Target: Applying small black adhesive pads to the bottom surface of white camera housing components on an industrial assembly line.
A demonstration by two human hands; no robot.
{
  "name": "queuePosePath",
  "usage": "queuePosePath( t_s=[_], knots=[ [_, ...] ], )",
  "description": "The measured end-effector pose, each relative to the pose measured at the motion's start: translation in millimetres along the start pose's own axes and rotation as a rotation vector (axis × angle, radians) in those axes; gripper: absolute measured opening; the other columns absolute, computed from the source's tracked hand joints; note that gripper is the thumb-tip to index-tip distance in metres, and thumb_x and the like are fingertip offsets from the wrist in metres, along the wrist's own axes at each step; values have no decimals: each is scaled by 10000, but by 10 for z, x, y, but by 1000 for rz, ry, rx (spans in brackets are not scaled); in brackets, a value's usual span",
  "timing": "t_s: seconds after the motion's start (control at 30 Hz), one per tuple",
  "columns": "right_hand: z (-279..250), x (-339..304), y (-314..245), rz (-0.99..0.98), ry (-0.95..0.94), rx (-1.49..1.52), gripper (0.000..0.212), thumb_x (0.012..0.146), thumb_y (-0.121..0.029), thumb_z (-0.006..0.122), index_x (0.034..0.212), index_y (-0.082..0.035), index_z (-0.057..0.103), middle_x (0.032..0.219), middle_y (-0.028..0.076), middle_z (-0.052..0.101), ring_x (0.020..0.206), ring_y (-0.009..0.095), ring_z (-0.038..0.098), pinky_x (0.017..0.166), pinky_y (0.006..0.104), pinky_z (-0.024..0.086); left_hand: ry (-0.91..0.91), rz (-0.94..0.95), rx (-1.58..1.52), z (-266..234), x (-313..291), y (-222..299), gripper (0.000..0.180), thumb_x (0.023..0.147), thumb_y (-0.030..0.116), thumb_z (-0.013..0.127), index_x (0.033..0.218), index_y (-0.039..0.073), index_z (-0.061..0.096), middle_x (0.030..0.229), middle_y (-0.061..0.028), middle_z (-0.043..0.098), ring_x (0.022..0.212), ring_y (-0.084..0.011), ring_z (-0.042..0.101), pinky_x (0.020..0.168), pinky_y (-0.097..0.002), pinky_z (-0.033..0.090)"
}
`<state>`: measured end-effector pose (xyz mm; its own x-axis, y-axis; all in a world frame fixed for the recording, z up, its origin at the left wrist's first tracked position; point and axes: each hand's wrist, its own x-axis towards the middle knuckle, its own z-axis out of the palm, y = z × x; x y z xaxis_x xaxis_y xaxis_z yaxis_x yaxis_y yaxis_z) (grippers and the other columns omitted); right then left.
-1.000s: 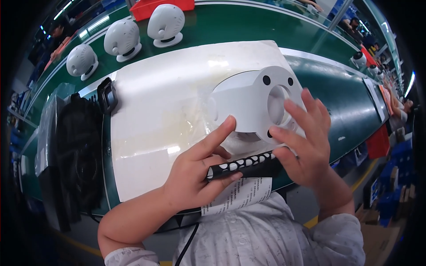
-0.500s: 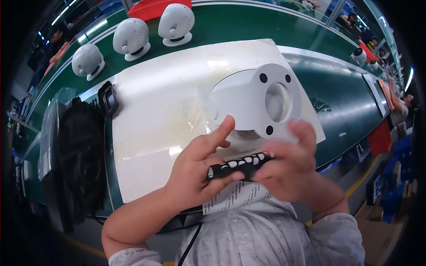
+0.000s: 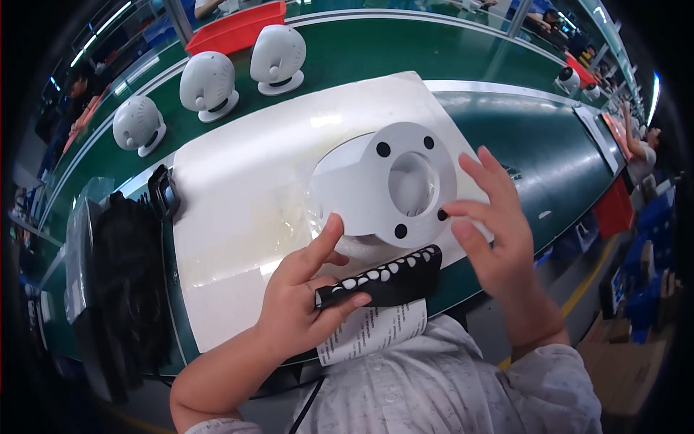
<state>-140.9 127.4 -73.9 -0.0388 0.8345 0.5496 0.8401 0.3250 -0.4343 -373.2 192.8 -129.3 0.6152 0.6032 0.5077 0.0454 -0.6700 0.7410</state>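
A white rounded device [image 3: 340, 181] lies on its side, its flat ring-shaped base [image 3: 376, 210] facing up toward me. Several black round pads [image 3: 383, 150] sit spaced around that ring. My right hand [image 3: 499, 224] has its fingers spread, and a fingertip meets the pad [image 3: 442, 215] at the ring's right edge. Pinched between the thumb and fingers of my left hand [image 3: 300, 296] is a black pad sheet [image 3: 401, 284] with a row of white round spots along its upper edge. The left index finger points up by the device. Printed white backing paper [image 3: 376, 329] hangs below the sheet.
A large white board [image 3: 238, 195] covers the green bench beneath the device. Three similar white devices [image 3: 206, 83] stand along the far side, near a red bin [image 3: 238, 27]. At left lie a black bag [image 3: 134, 267] and a dark plastic item [image 3: 163, 193]. Other people work farther off.
My right hand has moved off the black sheet's end and opened out over the ring's right edge. A pad shows at its fingertip. The whole view has shifted slightly.
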Motion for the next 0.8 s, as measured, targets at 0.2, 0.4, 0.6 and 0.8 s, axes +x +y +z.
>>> queuePosePath(
  t_s=[0.2, 0.4, 0.6, 0.8],
  knots=[
    [137, -126, -47, -222, -4, -303, 310, 725, -150, 614, 1020, -60, 585, 1113, 101, 528, 1111, 279, 425, 893, 376, 298, -13, 33, 43, -93, -121, -147, 266, 615, 123, 738, 539, 12, 509, 1337, -167, 323, 772, -239, 563, 665, -309, 439],
    [481, 46, 9, 696, -270, 1169, 287, 844, -149, 513, 1087, 1, 479, 925, 22, 548, 814, 86, 501, 743, 225, 398, -30, 68, -18, -187, -218, -284, 260, 620, 87, 728, 568, -4, 490, 1327, -195, 326, 828, -264, 569, 710, -318, 452],
    [475, 622, 211, 451, -32, 1120, 238, 839, -93, 506, 1054, 10, 500, 915, 36, 565, 794, 82, 510, 697, 242, 424, -110, 117, 8, -321, -277, -401, 121, 662, 103, 693, 719, 29, 616, 1284, -188, 386, 953, -279, 534, 747, -342, 440],
    [1396, 1624, 1531, -185, 275, -573, 188, 749, -62, 515, 929, -73, 569, 880, 75, 518, 847, 234, 522, 693, 316, 426, -125, -59, -108, -309, -330, -466, 307, 675, 145, 701, 934, 7, 613, 1189, -126, 486, 935, -243, 520, 813, -303, 416]
  ],
)
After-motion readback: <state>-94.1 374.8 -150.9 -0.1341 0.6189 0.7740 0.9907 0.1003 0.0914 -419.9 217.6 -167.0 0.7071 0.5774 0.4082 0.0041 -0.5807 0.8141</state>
